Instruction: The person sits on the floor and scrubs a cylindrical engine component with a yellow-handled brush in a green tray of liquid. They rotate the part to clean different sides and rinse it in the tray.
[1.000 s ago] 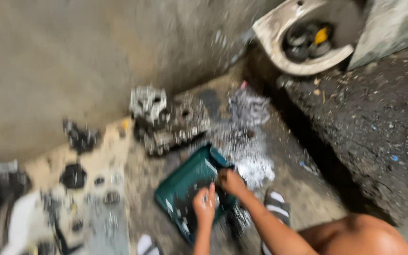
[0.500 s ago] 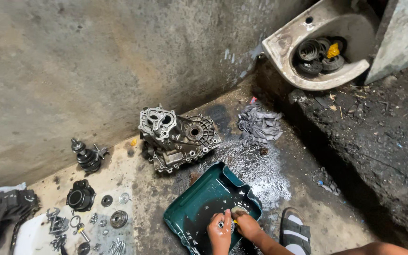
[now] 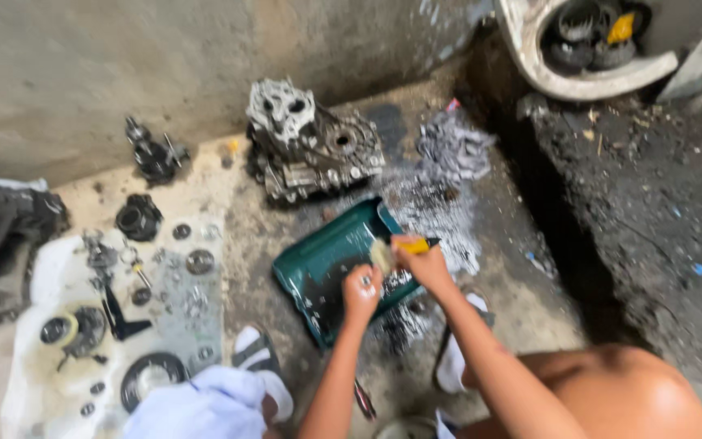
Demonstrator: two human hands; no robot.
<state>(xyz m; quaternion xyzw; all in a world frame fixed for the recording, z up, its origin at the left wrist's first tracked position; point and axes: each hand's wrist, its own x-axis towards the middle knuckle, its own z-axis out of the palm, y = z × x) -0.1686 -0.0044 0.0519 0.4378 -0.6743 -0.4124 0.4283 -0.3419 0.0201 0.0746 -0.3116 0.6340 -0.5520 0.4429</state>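
Left hand (image 3: pixel 361 290) pinches a small metal part (image 3: pixel 365 282) over the green tray (image 3: pixel 327 258) mid-floor, right hand (image 3: pixel 422 262) grips the yellow-handled brush (image 3: pixel 396 249); I'd scrub low so drips stay inside.

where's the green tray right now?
Head view, centre: the green tray lies on the floor under both hands, just below the metal engine casing.

- At my eleven o'clock, an engine casing (image 3: pixel 312 148) sits by the wall.
- At nine, small gears and washers (image 3: pixel 136 272) lie on pale cloth (image 3: pixel 42 268).
- At one, a broken basin (image 3: pixel 587 77) holds dark parts.
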